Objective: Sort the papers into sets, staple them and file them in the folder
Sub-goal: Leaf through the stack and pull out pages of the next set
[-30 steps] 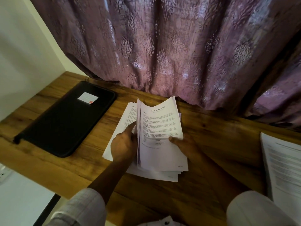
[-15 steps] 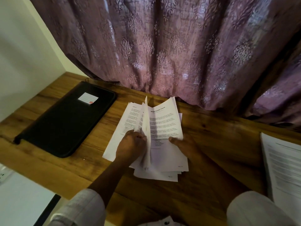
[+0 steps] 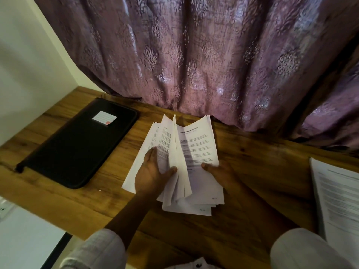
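A: Doing what with the left hand (image 3: 153, 171)?

B: Pinching a few raised sheets of the papers (image 3: 198, 144) between thumb and fingers, fanning them up on edge and leaning them leftward.

A: And with the right hand (image 3: 219, 173)?

B: Gripping the right side of the same stack, pressing down on the top printed page with the thumb, tucking the fingers out of sight underneath.

A: Holding that stack where?

B: Over the middle of the wooden desk (image 3: 262, 171), just near of the purple curtain (image 3: 194, 65) hanging along the far edge. Spreading out at the bottom, seemingly touching the wood, though not telling for certain.

A: Spotting the folder (image 3: 77, 144)?

B: Lying flat and closed at the left of the desk, black, well apart from both hands, bearing a small white label (image 3: 104, 117) near its far end.

A: Noticing anything more?

B: Lying at the right end of the desk, a second pile (image 3: 340, 200) of printed pages, running partly out of view. Showing at the near edge, two pale sleeves (image 3: 97, 249).
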